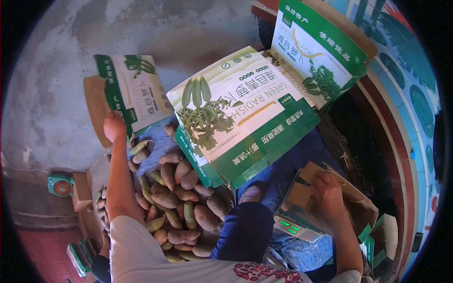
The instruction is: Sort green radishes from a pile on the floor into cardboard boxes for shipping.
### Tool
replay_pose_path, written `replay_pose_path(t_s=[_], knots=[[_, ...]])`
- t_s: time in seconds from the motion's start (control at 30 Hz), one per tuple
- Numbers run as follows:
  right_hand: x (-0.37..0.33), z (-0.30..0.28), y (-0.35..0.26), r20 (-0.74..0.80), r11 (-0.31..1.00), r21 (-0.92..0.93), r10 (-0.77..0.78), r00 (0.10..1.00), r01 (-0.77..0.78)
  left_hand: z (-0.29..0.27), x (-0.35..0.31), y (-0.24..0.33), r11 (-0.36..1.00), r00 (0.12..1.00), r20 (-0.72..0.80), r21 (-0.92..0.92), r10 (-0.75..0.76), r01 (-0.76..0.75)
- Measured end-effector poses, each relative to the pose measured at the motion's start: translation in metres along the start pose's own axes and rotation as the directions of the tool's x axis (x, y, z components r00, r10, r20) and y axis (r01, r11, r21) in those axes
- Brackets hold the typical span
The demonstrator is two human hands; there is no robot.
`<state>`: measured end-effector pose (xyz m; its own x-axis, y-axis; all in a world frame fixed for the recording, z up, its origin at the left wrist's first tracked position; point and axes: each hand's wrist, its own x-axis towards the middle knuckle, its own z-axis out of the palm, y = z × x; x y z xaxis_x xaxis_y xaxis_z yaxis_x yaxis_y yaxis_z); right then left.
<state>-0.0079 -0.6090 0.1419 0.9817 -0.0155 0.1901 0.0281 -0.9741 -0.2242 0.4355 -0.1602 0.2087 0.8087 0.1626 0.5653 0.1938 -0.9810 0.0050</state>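
Carton panel (137,89), green and white, was at upper left, tilted, beside the big carton (240,108). Left hand (114,126) had closed fingers on its near edge, arm stretched up, nearly straight. Right hand (328,192) was on the brown box (353,197), fingers curled, forearm angled up-left; couldn't tell if it gripped. Scale (299,230) just below. Root vegetables (206,218) heaped between the arms.

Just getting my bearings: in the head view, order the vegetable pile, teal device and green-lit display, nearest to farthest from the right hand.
1. Green-lit display: just below and left of the right hand.
2. Vegetable pile: farther left.
3. Teal device: picture's far left.
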Motion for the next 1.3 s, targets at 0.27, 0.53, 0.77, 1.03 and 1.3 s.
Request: replay_pose_path(t_s=[0.27, 0.53, 0.77, 1.03, 1.3], knots=[[-0.037, -0.049, -0.016, -0.041, 0.992, 0.039, 0.122, 0.992, -0.12, -0.147, -0.025, 0.046, 0.927, 0.809, -0.548, -0.148, 0.213, -0.344], [-0.104, -0.105, -0.039, -0.138, 0.989, 0.055, 0.141, 0.98, -0.135, -0.223, -0.1, 0.127, 0.694, 0.582, -0.45, 0.128, 0.677, -0.708], [-0.152, -0.126, -0.064, -0.251, 0.98, 0.139, 0.176, 0.952, -0.145, -0.193, -0.183, 0.187, 0.479, 0.478, -0.069, -0.002, 0.875, -0.878], [-0.183, -0.108, -0.054, -0.232, 0.957, 0.242, 0.22, 0.947, -0.163, -0.188, -0.261, 0.211, 0.413, 0.4, 0.229, -0.013, 0.888, -0.91], [-0.18, -0.109, -0.06, -0.135, 0.963, 0.254, 0.126, 0.983, -0.089, -0.133, -0.277, 0.202, 0.533, 0.562, -0.154, -0.192, 0.813, -0.824]])
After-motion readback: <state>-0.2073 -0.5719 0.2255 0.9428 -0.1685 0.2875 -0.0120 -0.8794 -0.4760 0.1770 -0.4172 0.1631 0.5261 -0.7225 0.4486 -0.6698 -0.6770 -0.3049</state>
